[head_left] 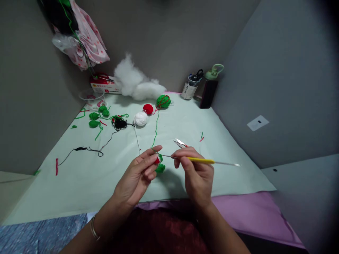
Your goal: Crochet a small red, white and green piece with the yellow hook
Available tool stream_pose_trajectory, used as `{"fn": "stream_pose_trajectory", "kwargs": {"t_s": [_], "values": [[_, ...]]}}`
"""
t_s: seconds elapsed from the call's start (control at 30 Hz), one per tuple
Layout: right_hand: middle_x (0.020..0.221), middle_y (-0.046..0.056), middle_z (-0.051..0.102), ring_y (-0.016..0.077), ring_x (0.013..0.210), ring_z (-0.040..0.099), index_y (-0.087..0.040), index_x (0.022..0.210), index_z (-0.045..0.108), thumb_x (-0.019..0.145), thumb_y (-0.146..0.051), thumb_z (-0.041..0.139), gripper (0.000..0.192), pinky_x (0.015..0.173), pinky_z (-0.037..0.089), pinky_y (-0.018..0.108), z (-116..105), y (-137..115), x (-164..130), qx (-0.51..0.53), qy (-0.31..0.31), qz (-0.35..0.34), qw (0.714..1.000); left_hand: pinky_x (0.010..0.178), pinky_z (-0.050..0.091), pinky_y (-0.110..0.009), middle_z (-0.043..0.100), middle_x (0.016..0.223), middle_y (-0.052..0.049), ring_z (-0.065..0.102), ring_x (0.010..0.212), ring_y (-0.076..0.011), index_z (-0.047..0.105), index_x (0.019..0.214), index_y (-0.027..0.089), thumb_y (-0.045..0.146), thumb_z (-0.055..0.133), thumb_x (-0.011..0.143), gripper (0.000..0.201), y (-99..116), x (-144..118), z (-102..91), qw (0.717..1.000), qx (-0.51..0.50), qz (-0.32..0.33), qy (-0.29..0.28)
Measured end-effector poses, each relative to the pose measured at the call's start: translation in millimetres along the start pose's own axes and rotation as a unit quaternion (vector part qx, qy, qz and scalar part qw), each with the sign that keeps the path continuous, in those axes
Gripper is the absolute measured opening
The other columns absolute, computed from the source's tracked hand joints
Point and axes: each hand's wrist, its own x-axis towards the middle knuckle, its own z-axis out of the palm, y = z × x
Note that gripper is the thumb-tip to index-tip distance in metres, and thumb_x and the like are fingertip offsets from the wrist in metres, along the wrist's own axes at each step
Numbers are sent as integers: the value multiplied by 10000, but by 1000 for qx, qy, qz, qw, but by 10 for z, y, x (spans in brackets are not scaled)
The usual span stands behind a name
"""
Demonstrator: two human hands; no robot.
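Note:
My left hand (137,174) pinches a small red, white and green crochet piece (159,163) between thumb and fingers. A green strand (156,128) runs from it up to the green yarn ball (163,101), and a white strand (137,139) leads to the white yarn ball (141,118). My right hand (196,173) grips a yellow-handled crochet hook (201,160), its metal tip pushed into the piece. Small silver snips (180,143) lie on the pale green table cover (225,155) just beyond my right hand.
A red yarn ball (148,109), black yarn tangle (120,123) and green crochet bits (96,118) lie at the back left. White stuffing (135,83), a red-white box (104,84), a jar (190,88) and a dark bottle (209,90) line the back wall.

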Motion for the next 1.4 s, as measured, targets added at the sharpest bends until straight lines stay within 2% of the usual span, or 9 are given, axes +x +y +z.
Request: {"fn": "stream_pose_trajectory", "kwargs": {"t_s": [0.07, 0.3, 0.5, 0.63, 0.73, 0.8, 1.03, 1.27, 1.4], "values": [[903, 21, 725, 141, 711, 634, -267, 980, 779, 1014, -239, 614, 170, 647, 547, 296, 20, 17, 12, 70, -2, 59, 996, 431, 404, -112, 568, 753, 44, 348, 485, 1, 801, 1104, 151, 160, 884, 774, 341, -14, -12, 29, 999, 30, 28, -5], [912, 35, 762, 141, 715, 642, -244, 1000, 776, 1009, -320, 636, 159, 670, 542, 295, 20, 85, 1, 127, -23, 117, 985, 448, 454, -163, 620, 810, 13, 383, 485, -19, 772, 1168, 148, 219, 851, 820, 364, -54, -64, 70, 992, 109, 64, -15], [909, 37, 743, 140, 710, 648, -240, 990, 777, 1005, -331, 643, 163, 655, 546, 294, 22, 86, 0, 142, -38, 111, 983, 465, 470, -174, 575, 740, 37, 398, 496, -38, 731, 1260, 155, 220, 861, 809, 473, -32, -69, 89, 991, 112, 68, -7], [880, 22, 712, 124, 687, 647, -239, 976, 775, 999, -316, 655, 145, 632, 551, 267, 13, 67, 34, 181, -36, 120, 976, 418, 402, -139, 573, 710, 45, 319, 449, -16, 668, 1367, 166, 177, 839, 823, 569, 14, -74, 75, 996, 85, 18, -33], [780, 6, 689, 108, 590, 609, -217, 915, 738, 997, -363, 649, 189, 552, 528, 235, -14, 65, 77, 227, -21, 173, 958, 383, 332, -115, 610, 778, 14, 273, 436, 9, 722, 1278, 147, 156, 814, 833, 454, 44, -71, 43, 996, 58, -26, -62], [758, -1, 676, 97, 542, 572, -213, 892, 711, 998, -389, 638, 218, 512, 502, 225, -20, 67, 86, 239, -25, 187, 953, 382, 335, -116, 608, 787, 18, 293, 436, 9, 744, 1228, 154, 160, 825, 822, 414, 32, -66, 38, 995, 62, -13, -71], [963, 47, 766, 135, 702, 642, -245, 991, 774, 1006, -318, 641, 153, 612, 518, 279, 27, 63, -7, 124, -45, 104, 986, 461, 439, -170, 570, 706, 47, 469, 477, -47, 744, 1179, 175, 256, 844, 834, 368, -76, -70, 63, 982, 165, 89, -13], [910, 45, 778, 113, 598, 638, -218, 953, 721, 1028, -357, 597, 200, 566, 520, 268, 15, 50, 34, 183, -31, 137, 973, 469, 447, -189, 592, 819, 29, 468, 480, -34, 768, 1140, 188, 252, 825, 843, 310, -28, -90, 58, 981, 161, 105, -2], [934, 31, 774, 104, 596, 669, -229, 991, 699, 1061, -304, 539, 190, 564, 539, 257, 5, -2, 3, 178, -45, 115, 976, 477, 442, -187, 593, 818, 31, 487, 481, -33, 768, 1144, 194, 242, 824, 842, 311, -21, -93, 50, 976, 179, 121, 4]]}}
